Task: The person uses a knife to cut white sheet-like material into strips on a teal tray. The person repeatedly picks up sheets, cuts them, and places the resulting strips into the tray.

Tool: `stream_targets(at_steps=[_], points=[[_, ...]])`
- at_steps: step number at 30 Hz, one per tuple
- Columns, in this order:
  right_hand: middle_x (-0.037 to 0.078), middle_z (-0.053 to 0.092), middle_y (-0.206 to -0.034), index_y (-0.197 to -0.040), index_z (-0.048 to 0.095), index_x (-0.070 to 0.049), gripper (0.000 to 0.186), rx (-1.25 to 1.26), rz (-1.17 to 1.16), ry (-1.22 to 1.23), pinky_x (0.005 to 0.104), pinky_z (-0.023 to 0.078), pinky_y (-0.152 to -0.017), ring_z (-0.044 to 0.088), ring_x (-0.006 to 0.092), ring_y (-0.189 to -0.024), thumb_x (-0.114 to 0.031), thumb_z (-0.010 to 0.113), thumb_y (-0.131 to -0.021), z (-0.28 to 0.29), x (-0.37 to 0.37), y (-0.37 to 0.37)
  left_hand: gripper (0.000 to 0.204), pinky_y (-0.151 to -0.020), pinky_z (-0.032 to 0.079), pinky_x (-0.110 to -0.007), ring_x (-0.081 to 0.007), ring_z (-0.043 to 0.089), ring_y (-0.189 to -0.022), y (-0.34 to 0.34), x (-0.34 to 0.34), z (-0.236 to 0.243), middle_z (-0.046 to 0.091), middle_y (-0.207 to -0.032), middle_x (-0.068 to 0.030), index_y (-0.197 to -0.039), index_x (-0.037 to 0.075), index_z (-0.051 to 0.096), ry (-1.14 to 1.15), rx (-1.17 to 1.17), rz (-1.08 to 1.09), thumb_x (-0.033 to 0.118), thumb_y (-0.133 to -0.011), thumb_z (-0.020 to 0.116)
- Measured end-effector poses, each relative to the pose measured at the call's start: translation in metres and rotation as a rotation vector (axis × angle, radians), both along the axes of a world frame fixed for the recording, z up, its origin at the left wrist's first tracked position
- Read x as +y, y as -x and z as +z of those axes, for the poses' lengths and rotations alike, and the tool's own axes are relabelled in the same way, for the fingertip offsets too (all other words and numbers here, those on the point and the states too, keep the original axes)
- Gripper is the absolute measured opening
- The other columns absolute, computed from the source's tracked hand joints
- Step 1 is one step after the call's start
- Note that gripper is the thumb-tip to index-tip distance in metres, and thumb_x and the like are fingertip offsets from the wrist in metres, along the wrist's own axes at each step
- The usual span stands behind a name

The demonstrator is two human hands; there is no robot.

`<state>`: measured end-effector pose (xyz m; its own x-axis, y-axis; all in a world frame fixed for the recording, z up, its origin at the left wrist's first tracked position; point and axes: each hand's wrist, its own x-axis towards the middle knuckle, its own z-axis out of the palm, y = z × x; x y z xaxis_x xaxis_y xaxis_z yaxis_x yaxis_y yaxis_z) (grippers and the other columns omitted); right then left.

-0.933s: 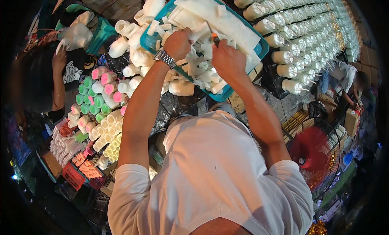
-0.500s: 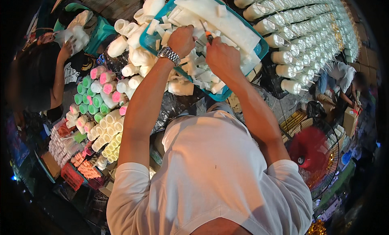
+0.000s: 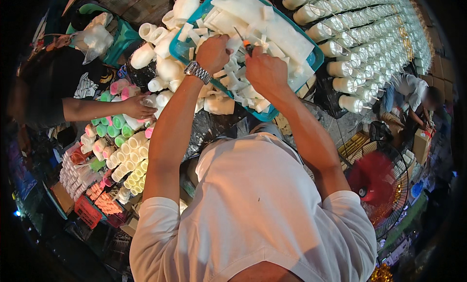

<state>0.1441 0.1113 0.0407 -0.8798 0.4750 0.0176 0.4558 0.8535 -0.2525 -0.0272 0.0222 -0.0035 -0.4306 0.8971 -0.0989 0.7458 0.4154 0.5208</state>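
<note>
White cut pieces (image 3: pixel 233 81) fill the teal tray (image 3: pixel 268 115). Right hand (image 3: pixel 266 70) grips an orange-and-black-handled tool (image 3: pixel 248 48) over it, now nearer the curled left hand (image 3: pixel 214 56); can't tell what that holds. Co-worker's hand (image 3: pixel 140 108) has dropped left of the tray; likely no interference.

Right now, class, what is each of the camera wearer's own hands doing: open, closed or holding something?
Left hand: curled; whether it holds anything cannot be told.
Right hand: closed, holding the orange-and-black-handled tool.
</note>
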Motion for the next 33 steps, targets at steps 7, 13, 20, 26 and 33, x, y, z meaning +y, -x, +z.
stream_targets(at_steps=[7,13,20,26,33], points=[[0.018,0.072,-0.078,-0.095,0.061,0.0,0.024,-0.231,-0.089,0.076,0.0451,0.057,-0.061,0.073,0.0351,-0.07,-0.024,0.057,-0.096,-0.041,0.006,0.002,0.03,-0.08,0.053,-0.05,-0.0402,0.065,-0.097,-0.013,-0.011,-0.006,0.066,-0.099,-0.0191,-0.107,0.002,0.061,-0.082,0.054,0.021,0.015,-0.083,0.072],[0.013,0.071,-0.075,-0.086,0.065,-0.002,0.015,-0.098,-0.114,0.073,0.0416,0.057,-0.056,0.073,0.0302,-0.068,-0.016,0.061,-0.089,0.003,-0.001,-0.003,0.033,-0.082,0.052,-0.053,-0.0442,0.064,-0.097,-0.009,-0.024,0.001,0.067,-0.102,-0.022,-0.11,0.0,0.056,0.002,-0.026,0.04,0.012,-0.083,0.072],[0.016,0.072,-0.075,-0.085,0.065,-0.002,0.015,-0.206,-0.067,-0.003,0.0432,0.057,-0.057,0.074,0.0302,-0.07,-0.016,0.061,-0.089,-0.037,0.009,0.002,0.036,-0.083,0.053,-0.051,-0.042,0.066,-0.099,-0.005,-0.005,-0.007,0.068,-0.108,-0.0235,-0.117,-0.001,0.062,-0.083,-0.001,0.018,0.012,-0.085,0.071],[0.018,0.071,-0.073,-0.091,0.062,-0.001,0.022,-0.146,-0.135,0.145,0.0455,0.056,-0.059,0.072,0.0356,-0.067,-0.023,0.059,-0.094,-0.011,-0.001,-0.013,0.024,-0.072,0.053,-0.053,-0.0433,0.067,-0.085,-0.007,-0.018,-0.009,0.069,-0.094,-0.0248,-0.107,0.001,0.061,-0.097,-0.029,0.13,0.014,-0.088,0.069],[0.018,0.072,-0.075,-0.093,0.062,-0.002,0.028,-0.217,-0.123,0.04,0.0462,0.057,-0.061,0.073,0.0384,-0.068,-0.029,0.057,-0.097,-0.043,-0.005,0.004,0.022,-0.071,0.053,-0.053,-0.0447,0.067,-0.081,-0.014,-0.003,-0.009,0.069,-0.087,-0.0259,-0.102,-0.001,0.061,-0.138,0.052,0.177,0.01,-0.086,0.071]])
